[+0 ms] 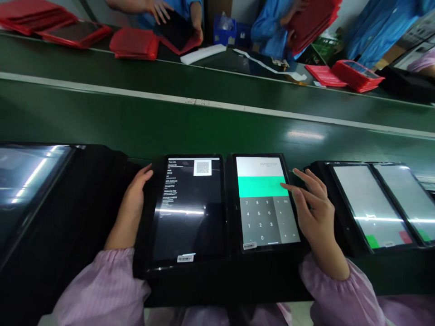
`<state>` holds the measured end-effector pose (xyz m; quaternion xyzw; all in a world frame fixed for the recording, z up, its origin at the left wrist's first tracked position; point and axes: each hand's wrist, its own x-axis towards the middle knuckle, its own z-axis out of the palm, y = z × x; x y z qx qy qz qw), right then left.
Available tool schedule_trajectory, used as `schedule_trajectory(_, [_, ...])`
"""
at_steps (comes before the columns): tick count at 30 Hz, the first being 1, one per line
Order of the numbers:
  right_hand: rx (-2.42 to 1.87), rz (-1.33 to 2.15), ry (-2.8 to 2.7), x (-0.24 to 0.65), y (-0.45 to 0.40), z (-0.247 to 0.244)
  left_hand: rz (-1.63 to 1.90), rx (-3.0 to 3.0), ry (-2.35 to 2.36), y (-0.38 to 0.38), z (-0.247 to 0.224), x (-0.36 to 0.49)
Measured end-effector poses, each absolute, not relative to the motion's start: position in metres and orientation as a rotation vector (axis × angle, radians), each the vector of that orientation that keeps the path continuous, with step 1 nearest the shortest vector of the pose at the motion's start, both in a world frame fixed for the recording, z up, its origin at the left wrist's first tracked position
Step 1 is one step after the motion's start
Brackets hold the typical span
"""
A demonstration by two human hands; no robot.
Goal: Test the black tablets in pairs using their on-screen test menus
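Observation:
Two tablets lie side by side in a black tray in front of me. The left tablet [190, 231] has a dark screen with lines of white text and a QR code. On the right tablet [261, 222] a calculator keypad shows below a bright green band. My right hand [314, 206] is over that tablet's right edge, index finger stretched to the green band and the other fingers apart. My left hand [132, 203] rests along the tray's left side, beside the dark-screened tablet, fingers stretched out. Each tablet bears a small white barcode label near its lower edge.
More tablets in black trays flank mine: one tablet [27, 181] at left, two pale-screened tablets [367, 199] at right. Beyond the green bench [152, 117] and its pale rail, co-workers in blue handle red sleeves. A red pouch stack [134, 43] lies there.

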<state>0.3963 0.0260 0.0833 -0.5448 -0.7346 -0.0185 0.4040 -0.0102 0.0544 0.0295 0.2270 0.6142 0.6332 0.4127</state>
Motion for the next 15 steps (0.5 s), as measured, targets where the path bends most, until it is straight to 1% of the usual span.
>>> schedule_trajectory(4, [-1.414,0.004,-1.773,0.401,0.023,0.083,1.559,0.510,1.561,0.060,0.028,-0.019])
schedule_trajectory(8, [-1.437,0.053,-1.775,0.400,0.025,0.082,1.565,0.530,1.594,0.055,0.036,-0.011])
schedule_trajectory(12, [-1.408,0.068,-1.893,0.395,0.038,0.084,1.570,0.655,1.622,0.047,0.042,-0.006])
schedule_trajectory(15, [-1.382,0.028,-1.986,0.391,0.048,0.082,1.542,0.778,1.640,0.047,0.037,-0.014])
